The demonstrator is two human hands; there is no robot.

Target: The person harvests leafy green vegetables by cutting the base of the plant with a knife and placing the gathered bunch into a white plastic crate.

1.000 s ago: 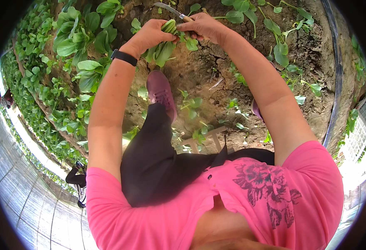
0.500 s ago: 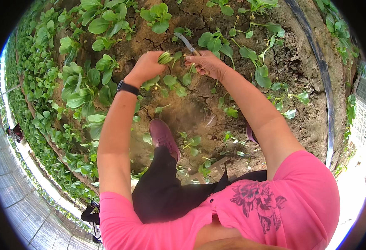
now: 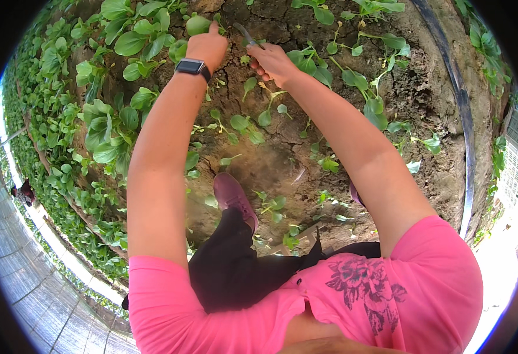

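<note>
Leafy plant (image 3: 197,25) at far left of centre, partly hidden behind left hand (image 3: 207,48); grip there seen from the back, thumb and most fingers out of sight, so cannot tell whether wide or narrow. At right hand (image 3: 274,64), grip closed around knife (image 3: 245,33), handle mostly covered. Narrow strip of soil (image 3: 232,69) between hands; broader cracked ground nearer, edged right by black hose (image 3: 462,106).
</note>
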